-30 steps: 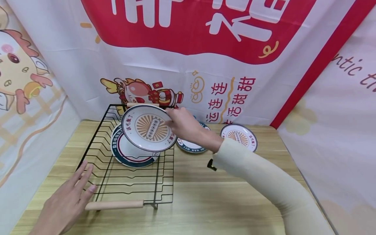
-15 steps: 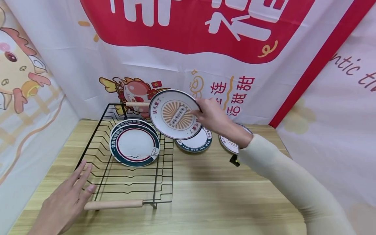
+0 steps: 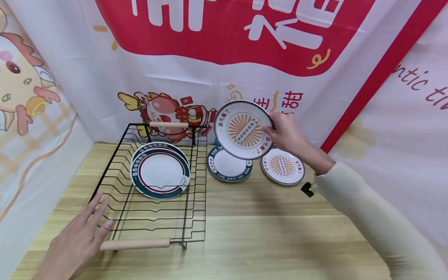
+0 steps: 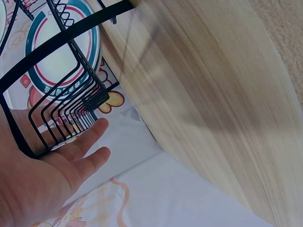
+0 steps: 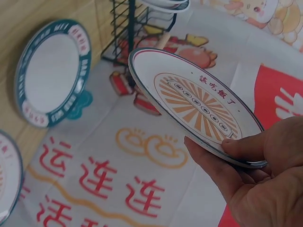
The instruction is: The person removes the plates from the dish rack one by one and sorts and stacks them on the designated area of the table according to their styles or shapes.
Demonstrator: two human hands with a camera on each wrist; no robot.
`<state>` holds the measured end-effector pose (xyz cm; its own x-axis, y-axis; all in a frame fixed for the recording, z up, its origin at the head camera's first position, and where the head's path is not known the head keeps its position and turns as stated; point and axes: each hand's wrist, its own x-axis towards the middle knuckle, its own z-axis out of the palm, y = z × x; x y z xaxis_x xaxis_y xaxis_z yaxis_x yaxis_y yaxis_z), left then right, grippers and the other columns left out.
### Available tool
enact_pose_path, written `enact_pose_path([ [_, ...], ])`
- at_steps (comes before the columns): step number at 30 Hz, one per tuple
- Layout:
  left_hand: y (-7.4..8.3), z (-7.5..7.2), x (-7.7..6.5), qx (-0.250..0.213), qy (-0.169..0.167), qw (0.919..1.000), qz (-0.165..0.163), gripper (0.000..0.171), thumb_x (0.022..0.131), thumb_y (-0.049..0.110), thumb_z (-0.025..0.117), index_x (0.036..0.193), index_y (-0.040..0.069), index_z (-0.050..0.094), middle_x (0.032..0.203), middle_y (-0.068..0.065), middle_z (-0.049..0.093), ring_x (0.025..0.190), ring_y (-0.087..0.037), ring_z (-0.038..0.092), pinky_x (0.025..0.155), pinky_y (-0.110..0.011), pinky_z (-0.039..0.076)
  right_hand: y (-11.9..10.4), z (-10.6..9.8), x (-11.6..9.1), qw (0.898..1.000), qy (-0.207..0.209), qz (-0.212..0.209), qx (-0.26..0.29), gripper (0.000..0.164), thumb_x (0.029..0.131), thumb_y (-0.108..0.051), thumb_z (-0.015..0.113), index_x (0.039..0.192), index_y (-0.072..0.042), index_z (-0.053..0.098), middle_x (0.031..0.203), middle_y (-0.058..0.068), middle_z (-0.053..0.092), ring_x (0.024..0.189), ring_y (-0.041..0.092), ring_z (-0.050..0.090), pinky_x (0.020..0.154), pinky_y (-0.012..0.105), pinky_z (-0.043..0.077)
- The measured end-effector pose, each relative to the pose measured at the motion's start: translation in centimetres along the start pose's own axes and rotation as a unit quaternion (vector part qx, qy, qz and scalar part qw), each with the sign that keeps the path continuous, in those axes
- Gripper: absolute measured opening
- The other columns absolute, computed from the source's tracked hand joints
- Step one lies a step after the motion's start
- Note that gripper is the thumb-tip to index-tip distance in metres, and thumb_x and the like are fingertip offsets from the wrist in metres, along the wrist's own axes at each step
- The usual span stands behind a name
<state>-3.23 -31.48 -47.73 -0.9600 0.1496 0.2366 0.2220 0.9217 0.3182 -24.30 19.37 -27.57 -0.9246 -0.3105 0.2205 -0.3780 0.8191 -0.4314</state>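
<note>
My right hand [image 3: 285, 130] pinches the rim of a white plate with an orange sunburst print [image 3: 232, 132], thumb on its face and fingers beneath, as the right wrist view shows. The plate hangs tilted in the air, right of the dish rack. My left hand [image 3: 75, 237] rests against the near left corner of the black wire dish rack [image 3: 154, 221], its fingers extended along the side. Two green-rimmed plates [image 3: 161, 173] lean in the rack, one overlapping the other. In the left wrist view, the left fingers [image 4: 92, 161] lie beside the rack's wires.
On the wooden table [image 3: 255, 233], a green-rimmed plate [image 3: 227, 165] lies right of the rack, with another sunburst plate [image 3: 282, 166] farther right. The rack has wooden handles [image 3: 136, 244] at both ends. A printed cloth [image 3: 196, 70] hangs closely behind the table.
My right hand has carried the sunburst plate from above the rack to the right, uncovering the two green-rimmed plates there. The left hand has stayed put.
</note>
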Motion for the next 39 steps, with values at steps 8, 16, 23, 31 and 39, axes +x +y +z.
enact_pose_path([
  [8, 0.1, 0.0, 0.1, 0.002, -0.003, 1.0, -0.001, 0.063, 0.114, 0.033, 0.048, 0.169, 0.012, 0.025, 0.179, 0.004, 0.005, 0.162, -0.036, 0.019, 0.132, -0.046, 0.007, 4.4, -2.1, -0.8, 0.997, -0.021, 0.068, -0.026, 0.034, 0.102, -0.007, 0.07, 0.131, 0.009, 0.066, 0.108, 0.027, 0.074, 0.083, 0.035, 0.07, 0.071, 0.043, 0.064],
  [16, 0.0, -0.1, 0.1, 0.007, 0.002, 1.0, 0.003, 0.064, 0.113, 0.033, 0.049, 0.17, 0.014, 0.025, 0.179, 0.004, 0.006, 0.162, -0.033, 0.018, 0.125, -0.018, -0.012, 9.0, -3.2, -1.4, 0.993, -0.019, 0.105, -0.057, 0.032, 0.102, -0.008, 0.067, 0.125, 0.014, 0.065, 0.102, 0.031, 0.072, 0.08, 0.036, 0.067, 0.066, 0.041, 0.06],
  [23, 0.2, -0.2, 0.1, 0.005, -0.003, 1.0, 0.0, 0.064, 0.114, 0.033, 0.048, 0.17, 0.013, 0.024, 0.179, 0.004, 0.004, 0.163, -0.029, 0.014, 0.124, -0.016, -0.013, 12.8, -3.4, -2.2, 0.988, -0.043, 0.13, -0.067, 0.027, 0.1, -0.006, 0.068, 0.11, 0.018, 0.065, 0.087, 0.028, 0.068, 0.069, 0.032, 0.063, 0.055, 0.033, 0.053],
  [31, 0.0, 0.0, 0.0, -0.001, 0.003, 1.0, -0.001, 0.063, 0.113, 0.033, 0.049, 0.169, 0.014, 0.026, 0.179, 0.005, 0.006, 0.163, -0.03, 0.017, 0.128, -0.022, -0.008, 16.8, -3.0, -3.4, 0.977, -0.082, 0.18, -0.074, 0.03, 0.1, -0.009, 0.069, 0.109, 0.019, 0.063, 0.087, 0.029, 0.068, 0.071, 0.032, 0.066, 0.059, 0.036, 0.059],
  [39, 0.1, -0.1, 0.0, 0.002, 0.004, 1.0, 0.003, 0.064, 0.113, 0.032, 0.05, 0.169, 0.013, 0.026, 0.179, 0.005, 0.007, 0.163, -0.027, 0.015, 0.118, -0.007, -0.014, 19.5, -2.0, -4.7, 0.968, -0.129, 0.215, -0.027, 0.028, 0.099, -0.004, 0.067, 0.11, 0.021, 0.06, 0.087, 0.028, 0.068, 0.068, 0.026, 0.071, 0.06, 0.035, 0.064],
])
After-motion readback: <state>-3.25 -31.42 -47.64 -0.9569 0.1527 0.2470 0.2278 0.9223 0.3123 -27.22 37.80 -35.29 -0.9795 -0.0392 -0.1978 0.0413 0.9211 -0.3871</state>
